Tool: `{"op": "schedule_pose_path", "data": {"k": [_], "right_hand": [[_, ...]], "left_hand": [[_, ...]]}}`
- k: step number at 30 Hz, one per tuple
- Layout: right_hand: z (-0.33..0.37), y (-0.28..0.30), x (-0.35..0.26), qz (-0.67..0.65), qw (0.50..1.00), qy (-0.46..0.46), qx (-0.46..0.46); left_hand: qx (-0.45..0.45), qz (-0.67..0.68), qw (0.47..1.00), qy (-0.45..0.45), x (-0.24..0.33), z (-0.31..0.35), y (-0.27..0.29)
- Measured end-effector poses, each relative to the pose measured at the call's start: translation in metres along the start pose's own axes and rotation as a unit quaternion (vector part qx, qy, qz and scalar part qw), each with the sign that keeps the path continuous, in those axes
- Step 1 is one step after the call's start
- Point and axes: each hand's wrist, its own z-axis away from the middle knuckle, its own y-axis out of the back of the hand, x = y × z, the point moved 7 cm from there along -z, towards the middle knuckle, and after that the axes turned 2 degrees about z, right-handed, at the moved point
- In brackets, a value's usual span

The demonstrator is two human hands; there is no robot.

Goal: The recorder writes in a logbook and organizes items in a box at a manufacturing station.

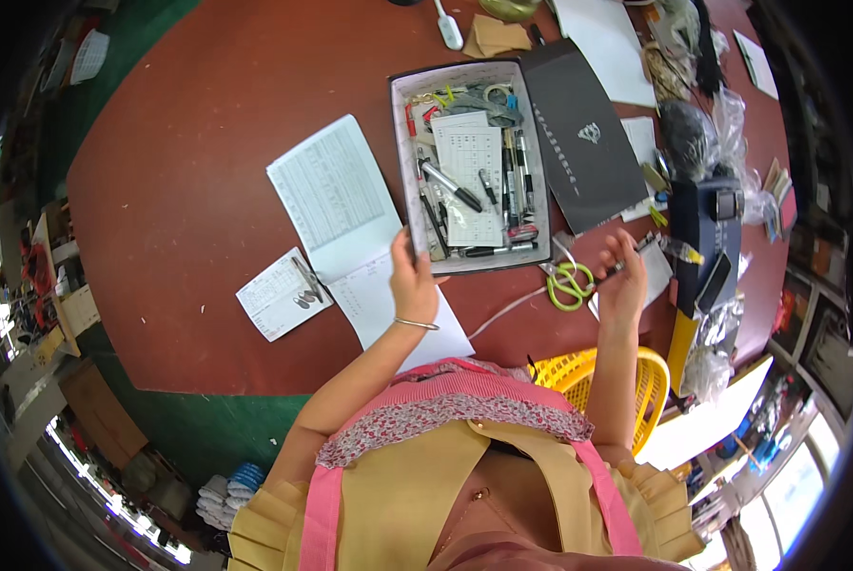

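Observation:
An open box point(544, 249) with pale inner walls holds several pens, printed paper slips and small odds and ends. My left hand point(415, 287) grips its near left corner, fingertips on the outer side wall and thumb at the front. To the right of the box, my right hand point(624, 281) is raised above the table with its fingers loosely bent and apart. A dark, thin pen-like thing shows beside those fingers; it seems to lie behind them. Green-handled scissors point(568, 287) rest between the box and my right hand.
A black lid point(588, 133) lies right of the box. Left are an open notebook point(336, 195) and a paper slip point(279, 295) with small dark pieces. Plastic bags point(688, 133) and a dark blue case point(702, 238) crowd the right. A yellow basket point(651, 381) stands near my right arm.

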Motion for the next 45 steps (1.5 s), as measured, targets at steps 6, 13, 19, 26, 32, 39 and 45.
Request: {"op": "schedule_pose_path", "data": {"k": [6, 13, 19, 26, 32, 39, 45], "right_hand": [[0.029, -0.091, 0.010, 0.144, 0.979, 0.030, -0.142], [0.042, -0.126, 0.081, 0.398, 0.873, 0.175, -0.222], [-0.006, -0.099, 0.094, 0.673, 0.688, 0.237, -0.130], [-0.012, -0.134, 0.083, 0.679, 0.655, 0.258, -0.211], [0.062, -0.144, 0.030, 0.511, 0.728, 0.212, -0.406], [0.120, -0.131, 0.033, 0.592, 0.572, 0.347, -0.449], [0.139, -0.095, 0.030, 0.597, 0.549, 0.298, -0.504]], "left_hand": [[-0.070, -0.003, 0.997, 0.027, -0.017, 0.010, 0.000], [-0.049, -0.125, 0.989, -0.068, 0.001, -0.006, 0.014], [-0.061, -0.126, 0.987, -0.081, 0.010, -0.007, 0.002], [-0.031, -0.329, 0.881, -0.339, 0.075, 0.004, -0.012], [-0.137, -0.454, 0.693, -0.543, 0.135, 0.017, -0.033], [-0.341, -0.429, 0.677, -0.492, 0.115, 0.057, -0.030], [-0.477, -0.412, 0.740, -0.234, 0.073, 0.080, -0.011]]}}
